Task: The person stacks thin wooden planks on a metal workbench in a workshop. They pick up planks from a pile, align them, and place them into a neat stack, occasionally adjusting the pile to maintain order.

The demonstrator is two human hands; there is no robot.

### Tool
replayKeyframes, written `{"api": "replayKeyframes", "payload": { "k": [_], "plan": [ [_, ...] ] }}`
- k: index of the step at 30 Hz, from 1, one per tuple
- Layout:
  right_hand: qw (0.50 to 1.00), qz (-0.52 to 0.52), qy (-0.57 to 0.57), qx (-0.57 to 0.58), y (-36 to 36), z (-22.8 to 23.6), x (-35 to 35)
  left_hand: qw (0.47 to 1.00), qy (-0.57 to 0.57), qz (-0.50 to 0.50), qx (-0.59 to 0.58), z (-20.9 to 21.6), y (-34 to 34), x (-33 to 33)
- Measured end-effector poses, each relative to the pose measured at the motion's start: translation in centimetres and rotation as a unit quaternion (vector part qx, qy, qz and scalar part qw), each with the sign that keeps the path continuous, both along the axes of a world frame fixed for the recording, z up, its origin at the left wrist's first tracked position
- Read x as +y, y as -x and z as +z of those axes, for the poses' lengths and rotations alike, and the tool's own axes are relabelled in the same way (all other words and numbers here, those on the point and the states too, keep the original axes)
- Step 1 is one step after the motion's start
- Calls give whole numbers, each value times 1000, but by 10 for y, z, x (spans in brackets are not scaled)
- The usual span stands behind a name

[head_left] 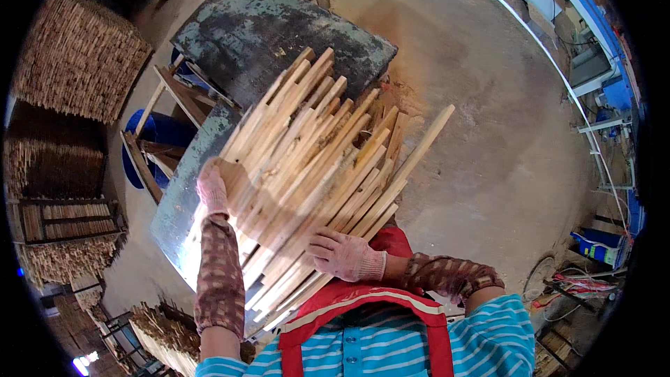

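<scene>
A large pile of narrow wooden sticks (300,146) lies slantwise in front of me, with uneven ends, partly over a worn dark green metal table (272,28). My left hand (212,187), in a pale knitted glove, rests flat along the left side of the pile, its fingers pointing away from me. Across the sticks nearest my body lies my right hand (345,253), also gloved, with its fingers stretched over their tops. One longer stick (426,143) juts out at the right of the pile. Patterned brown sleeve covers are on both forearms.
Tall stacks of wooden sticks (77,56) stand at the left. A blue barrel (164,139) and a wooden frame (148,160) are beside the table's left edge. Concrete floor (488,167) spreads to the right, with blue machinery (618,91) and tangled cables (579,283) beyond.
</scene>
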State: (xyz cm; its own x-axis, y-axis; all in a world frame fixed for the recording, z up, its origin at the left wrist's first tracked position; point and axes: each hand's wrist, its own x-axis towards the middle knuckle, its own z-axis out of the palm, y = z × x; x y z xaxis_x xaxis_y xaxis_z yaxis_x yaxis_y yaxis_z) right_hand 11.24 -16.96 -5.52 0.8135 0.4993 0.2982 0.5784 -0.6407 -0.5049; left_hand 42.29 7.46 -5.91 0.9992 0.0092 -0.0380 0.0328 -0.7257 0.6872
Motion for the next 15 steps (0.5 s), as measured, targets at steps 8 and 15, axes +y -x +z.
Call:
{"api": "replayKeyframes", "payload": {
  "k": [8,15],
  "plan": [
    [979,5,-173,103,-15,24,-12,998,-7,60,31,6,8,-7],
    [875,-48,-386,287,36,10,-20,998,54,-12,-30,3,11,-10]
  ]
}}
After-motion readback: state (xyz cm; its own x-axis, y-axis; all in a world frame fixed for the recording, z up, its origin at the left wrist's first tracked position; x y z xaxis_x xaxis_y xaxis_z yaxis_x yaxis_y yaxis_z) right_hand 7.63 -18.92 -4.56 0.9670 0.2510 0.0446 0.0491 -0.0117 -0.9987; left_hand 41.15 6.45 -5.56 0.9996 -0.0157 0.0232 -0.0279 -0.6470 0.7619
